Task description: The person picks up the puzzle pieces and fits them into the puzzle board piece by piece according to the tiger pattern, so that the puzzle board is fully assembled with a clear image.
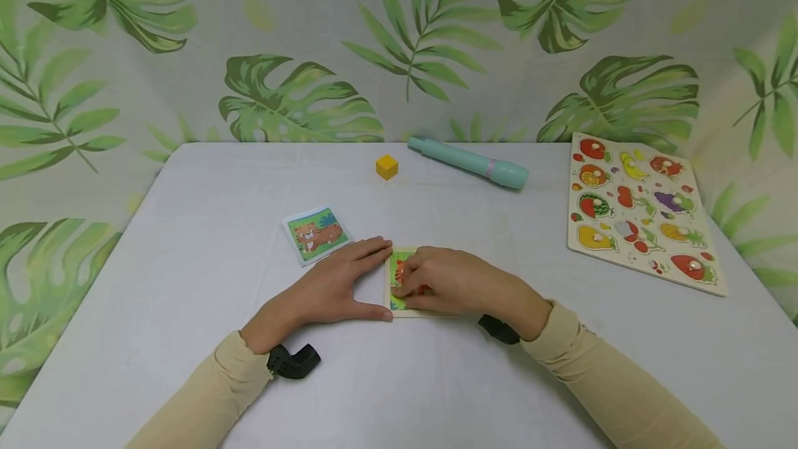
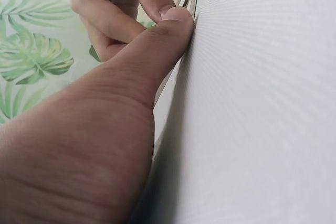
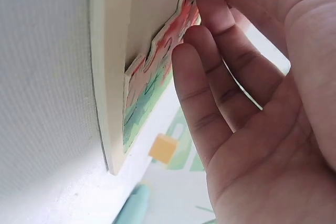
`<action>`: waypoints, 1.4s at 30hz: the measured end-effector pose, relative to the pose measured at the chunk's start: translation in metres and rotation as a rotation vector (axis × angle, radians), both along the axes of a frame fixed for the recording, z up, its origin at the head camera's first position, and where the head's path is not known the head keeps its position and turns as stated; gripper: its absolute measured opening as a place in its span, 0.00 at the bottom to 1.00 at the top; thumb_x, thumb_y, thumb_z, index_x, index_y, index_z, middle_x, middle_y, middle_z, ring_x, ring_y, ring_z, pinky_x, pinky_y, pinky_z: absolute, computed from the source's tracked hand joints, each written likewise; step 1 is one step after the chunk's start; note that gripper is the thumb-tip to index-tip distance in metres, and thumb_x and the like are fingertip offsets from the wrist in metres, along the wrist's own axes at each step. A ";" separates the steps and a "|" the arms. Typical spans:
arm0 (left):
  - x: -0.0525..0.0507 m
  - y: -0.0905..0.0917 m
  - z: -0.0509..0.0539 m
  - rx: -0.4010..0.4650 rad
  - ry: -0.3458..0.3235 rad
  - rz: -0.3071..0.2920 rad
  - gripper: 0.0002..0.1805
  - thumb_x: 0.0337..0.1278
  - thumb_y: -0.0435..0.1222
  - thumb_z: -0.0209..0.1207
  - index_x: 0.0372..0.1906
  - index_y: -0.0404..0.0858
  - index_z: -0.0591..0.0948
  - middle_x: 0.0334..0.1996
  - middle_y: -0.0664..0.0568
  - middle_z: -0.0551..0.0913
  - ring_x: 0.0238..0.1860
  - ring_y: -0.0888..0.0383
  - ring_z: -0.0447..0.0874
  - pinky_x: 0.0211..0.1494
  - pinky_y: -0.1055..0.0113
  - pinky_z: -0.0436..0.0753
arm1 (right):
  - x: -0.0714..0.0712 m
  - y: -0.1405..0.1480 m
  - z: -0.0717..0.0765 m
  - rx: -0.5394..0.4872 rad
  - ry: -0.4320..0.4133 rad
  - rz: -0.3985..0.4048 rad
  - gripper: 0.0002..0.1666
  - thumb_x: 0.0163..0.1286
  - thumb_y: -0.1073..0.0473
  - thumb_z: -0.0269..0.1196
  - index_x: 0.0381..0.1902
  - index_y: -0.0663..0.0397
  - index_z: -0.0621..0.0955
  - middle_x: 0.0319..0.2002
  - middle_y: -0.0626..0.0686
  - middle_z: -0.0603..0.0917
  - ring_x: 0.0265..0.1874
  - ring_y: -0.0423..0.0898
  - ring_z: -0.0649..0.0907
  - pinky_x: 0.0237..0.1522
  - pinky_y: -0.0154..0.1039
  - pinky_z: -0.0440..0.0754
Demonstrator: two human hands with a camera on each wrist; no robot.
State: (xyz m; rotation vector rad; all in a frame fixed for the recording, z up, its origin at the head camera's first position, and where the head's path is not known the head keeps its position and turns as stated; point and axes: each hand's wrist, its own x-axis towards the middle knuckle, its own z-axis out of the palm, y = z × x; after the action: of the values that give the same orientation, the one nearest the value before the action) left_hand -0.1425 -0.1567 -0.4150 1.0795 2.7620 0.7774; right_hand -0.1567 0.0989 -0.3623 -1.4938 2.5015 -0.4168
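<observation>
A small wooden jigsaw board [image 1: 399, 313] with a red and green picture lies at the table's middle. My left hand [image 1: 327, 286] spreads along its left side, fingertips at the far corner and thumb at the near corner. Over the board, my right hand [image 1: 455, 281] bends its fingers, with index finger and thumb on a puzzle piece at the left part; the piece is mostly covered. In the right wrist view, fitted puzzle pieces [image 3: 152, 72] lie beside a bare recess [image 3: 149, 14], under the curved fingers of the right hand [image 3: 252, 93].
Left of the board lies a tiger picture puzzle [image 1: 316, 234]. Farther back are a yellow cube [image 1: 387, 167] and a mint-green tube-shaped object [image 1: 470, 161]. A fruit peg board [image 1: 642, 217] lies at the right edge. Leaf-patterned cloth [image 1: 299, 102] hangs behind the white table [image 1: 187, 248].
</observation>
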 end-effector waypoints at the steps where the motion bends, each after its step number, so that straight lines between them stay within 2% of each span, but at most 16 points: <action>1: 0.000 0.000 0.000 0.000 0.000 0.000 0.56 0.50 0.65 0.71 0.79 0.40 0.65 0.79 0.53 0.64 0.80 0.53 0.59 0.80 0.52 0.63 | 0.000 0.000 0.000 0.001 0.006 0.000 0.11 0.69 0.54 0.71 0.49 0.43 0.92 0.41 0.42 0.87 0.37 0.38 0.76 0.37 0.29 0.76; 4: 0.001 0.000 0.000 -0.002 -0.003 0.002 0.56 0.50 0.65 0.71 0.79 0.40 0.65 0.79 0.53 0.64 0.80 0.53 0.59 0.80 0.52 0.63 | 0.002 0.001 0.001 0.002 0.022 0.001 0.12 0.70 0.55 0.70 0.50 0.43 0.91 0.42 0.41 0.88 0.36 0.37 0.76 0.36 0.29 0.76; 10: 0.001 0.000 0.000 -0.003 0.000 0.005 0.57 0.50 0.66 0.71 0.79 0.41 0.65 0.79 0.52 0.63 0.80 0.53 0.58 0.80 0.51 0.64 | 0.005 0.009 0.007 -0.009 0.023 -0.021 0.13 0.70 0.55 0.69 0.51 0.41 0.90 0.43 0.38 0.88 0.42 0.38 0.79 0.42 0.32 0.80; 15: 0.001 0.000 0.000 -0.005 0.006 0.007 0.57 0.50 0.66 0.71 0.79 0.40 0.65 0.79 0.53 0.63 0.80 0.53 0.58 0.80 0.52 0.63 | 0.005 0.019 0.012 -0.033 0.026 -0.037 0.15 0.70 0.55 0.70 0.53 0.40 0.89 0.45 0.38 0.89 0.43 0.39 0.80 0.43 0.34 0.81; 22: 0.001 0.000 0.000 -0.007 0.005 0.013 0.57 0.49 0.66 0.71 0.79 0.40 0.66 0.79 0.52 0.64 0.80 0.52 0.59 0.80 0.52 0.64 | 0.007 0.034 0.018 -0.051 -0.013 -0.063 0.14 0.71 0.53 0.70 0.53 0.42 0.89 0.47 0.37 0.89 0.45 0.39 0.81 0.48 0.37 0.83; 27: 0.001 0.000 -0.001 0.002 0.014 0.009 0.57 0.49 0.66 0.71 0.79 0.40 0.66 0.79 0.51 0.64 0.80 0.51 0.60 0.79 0.50 0.65 | 0.012 0.045 0.020 -0.060 -0.034 -0.105 0.17 0.69 0.53 0.72 0.55 0.40 0.89 0.47 0.38 0.88 0.45 0.40 0.82 0.46 0.36 0.83; 32: 0.002 0.000 -0.001 0.005 0.015 0.009 0.57 0.49 0.66 0.71 0.79 0.40 0.66 0.79 0.51 0.64 0.80 0.50 0.60 0.79 0.49 0.66 | 0.015 0.057 0.021 -0.052 -0.040 -0.152 0.18 0.68 0.51 0.72 0.55 0.40 0.88 0.47 0.39 0.87 0.48 0.40 0.82 0.48 0.37 0.84; 42: 0.001 0.000 0.000 -0.010 -0.009 0.018 0.58 0.48 0.65 0.72 0.80 0.41 0.65 0.79 0.53 0.63 0.80 0.53 0.58 0.80 0.52 0.64 | 0.018 0.076 0.017 -0.057 -0.041 -0.195 0.19 0.66 0.51 0.74 0.55 0.42 0.88 0.48 0.39 0.87 0.49 0.40 0.83 0.50 0.39 0.85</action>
State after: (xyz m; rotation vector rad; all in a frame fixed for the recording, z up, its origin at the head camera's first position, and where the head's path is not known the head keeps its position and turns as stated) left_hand -0.1418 -0.1563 -0.4152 1.0483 2.7694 0.7679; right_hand -0.1385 0.1751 -0.3453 -1.2509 2.6330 -0.5484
